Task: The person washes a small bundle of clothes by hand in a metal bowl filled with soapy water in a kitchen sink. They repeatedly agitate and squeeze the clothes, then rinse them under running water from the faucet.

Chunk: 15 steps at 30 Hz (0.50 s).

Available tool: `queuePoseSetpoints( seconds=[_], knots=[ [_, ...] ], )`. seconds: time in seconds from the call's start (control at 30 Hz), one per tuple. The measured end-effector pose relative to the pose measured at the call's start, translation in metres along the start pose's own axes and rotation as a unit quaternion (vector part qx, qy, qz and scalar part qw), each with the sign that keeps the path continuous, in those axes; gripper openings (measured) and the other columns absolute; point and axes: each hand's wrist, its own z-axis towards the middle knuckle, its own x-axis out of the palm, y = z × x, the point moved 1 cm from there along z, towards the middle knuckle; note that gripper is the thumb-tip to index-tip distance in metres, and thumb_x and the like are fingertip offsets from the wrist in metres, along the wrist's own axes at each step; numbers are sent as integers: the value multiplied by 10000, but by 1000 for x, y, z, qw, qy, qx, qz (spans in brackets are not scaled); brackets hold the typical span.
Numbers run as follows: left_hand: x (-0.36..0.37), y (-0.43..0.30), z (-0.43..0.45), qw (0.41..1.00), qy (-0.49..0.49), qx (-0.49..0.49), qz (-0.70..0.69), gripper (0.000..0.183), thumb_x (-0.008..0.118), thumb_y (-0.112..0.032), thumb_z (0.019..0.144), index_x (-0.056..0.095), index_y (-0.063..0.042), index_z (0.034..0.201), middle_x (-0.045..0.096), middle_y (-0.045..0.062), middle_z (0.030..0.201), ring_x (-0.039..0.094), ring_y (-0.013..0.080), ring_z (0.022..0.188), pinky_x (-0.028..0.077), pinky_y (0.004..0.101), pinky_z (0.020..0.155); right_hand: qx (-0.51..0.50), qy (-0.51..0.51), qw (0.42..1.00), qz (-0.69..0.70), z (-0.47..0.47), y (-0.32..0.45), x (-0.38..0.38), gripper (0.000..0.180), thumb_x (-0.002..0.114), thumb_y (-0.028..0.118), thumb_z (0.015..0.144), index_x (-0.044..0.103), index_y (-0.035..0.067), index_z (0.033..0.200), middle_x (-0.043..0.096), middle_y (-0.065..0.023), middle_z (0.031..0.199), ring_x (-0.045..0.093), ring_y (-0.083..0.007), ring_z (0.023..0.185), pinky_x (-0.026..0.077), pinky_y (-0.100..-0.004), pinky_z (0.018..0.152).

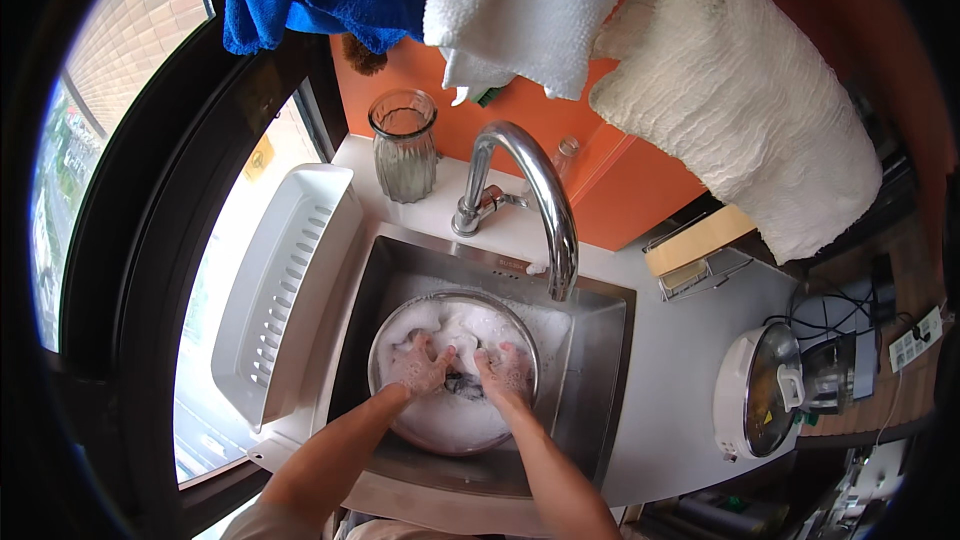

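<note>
A round metal basin (529, 330) stands inside the stainless steel sink (592, 382), filled with white suds (450, 424). Wet white cloth (463, 341) shows among the foam, with a dark patterned patch (465, 386) between my hands. My left hand (420, 369), coated in bubbles, presses into the left half of the basin against the cloth, thumb towards the middle. On the right side, my right hand (504, 373) is likewise down in the suds, its thumb touching the cloth. Foam hides the fingertips, so any grip is unclear.
A chrome faucet (555, 217) arches over the sink's back right. Left stands a white slotted rack (277, 300) by the window; behind is a ribbed glass vase (405, 157). Towels (525, 7) hang overhead. An electric pot (757, 390) sits right on the counter (667, 375).
</note>
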Motion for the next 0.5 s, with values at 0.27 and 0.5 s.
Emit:
queuePoseSetpoints(
  seconds=[0.27, 0.5],
  knots=[
    [109, 90, 66, 980, 115, -52, 151, 667, 553, -449, 877, 383, -30, 1367, 577, 206, 1210, 496, 324, 1181, 383, 410, 1002, 6, 290, 932, -217, 20, -95, 89, 536, 476, 368, 891, 465, 65, 1333, 461, -246, 1337, 434, -407, 1247, 378, -465, 1029],
    [68, 59, 70, 991, 85, 37, 97, 513, 589, -377, 885, 509, -37, 1261, 618, 188, 1096, 586, 270, 995, 466, 361, 872, -83, 212, 961, -160, 39, -8, 30, 476, 541, 328, 845, 512, 93, 1258, 440, -220, 1358, 406, -423, 1255, 388, -472, 1003]
  ],
)
